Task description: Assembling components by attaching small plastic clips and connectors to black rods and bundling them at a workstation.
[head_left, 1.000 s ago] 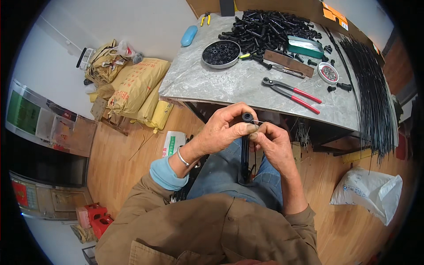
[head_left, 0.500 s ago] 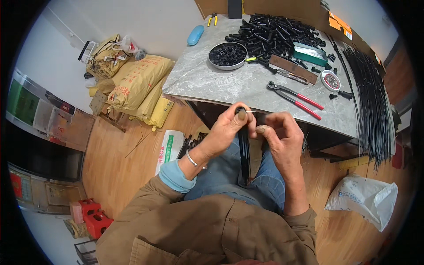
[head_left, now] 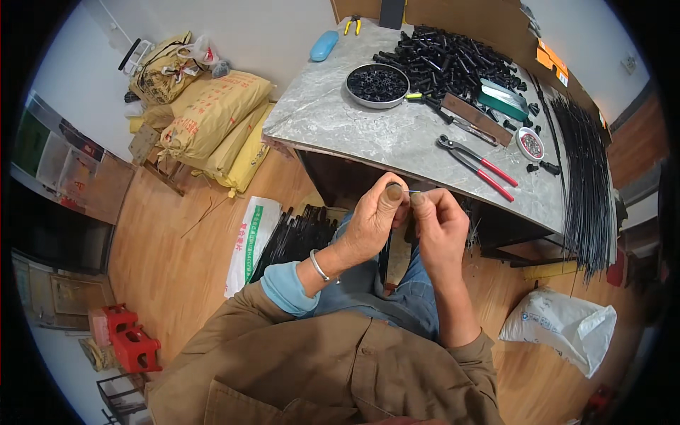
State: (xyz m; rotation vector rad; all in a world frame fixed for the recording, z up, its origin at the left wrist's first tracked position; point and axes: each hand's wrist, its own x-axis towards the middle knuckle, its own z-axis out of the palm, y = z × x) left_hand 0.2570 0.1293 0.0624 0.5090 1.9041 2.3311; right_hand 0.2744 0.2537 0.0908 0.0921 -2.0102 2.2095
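Holds a slim black tube [head_left: 384, 265] near upright in left hand [head_left: 375, 216], closed around the upper end with thumb pressed on top — probably for steadiness, low over the jeans-clad lap [head_left: 414, 304]. Pinches narrowly with right hand [head_left: 440, 223], thumb to forefinger, apparently on a thin wire-like piece [head_left: 412, 190] stretched across from the left; cannot tell how far into the tube. On the grey marbled table [head_left: 340, 117], just ahead: red-handled pincers [head_left: 486, 178], handles toward the right hand, presumably for quick grasping; a round metal tray [head_left: 377, 105] of small black rings and a white bowl [head_left: 520, 150] of tiny metal parts, likely rimmed against scattering; behind, a heap of black plastic fittings [head_left: 453, 60], backed by cardboard [head_left: 467, 15] — perhaps against rolling off. Along the right edge, overhanging, thin black rods [head_left: 584, 177]. On wood floor [head_left: 177, 265], a white plastic sack [head_left: 559, 326] at right, red plastic stools [head_left: 134, 343] at left, beyond them yellow-brown sacks [head_left: 212, 117].
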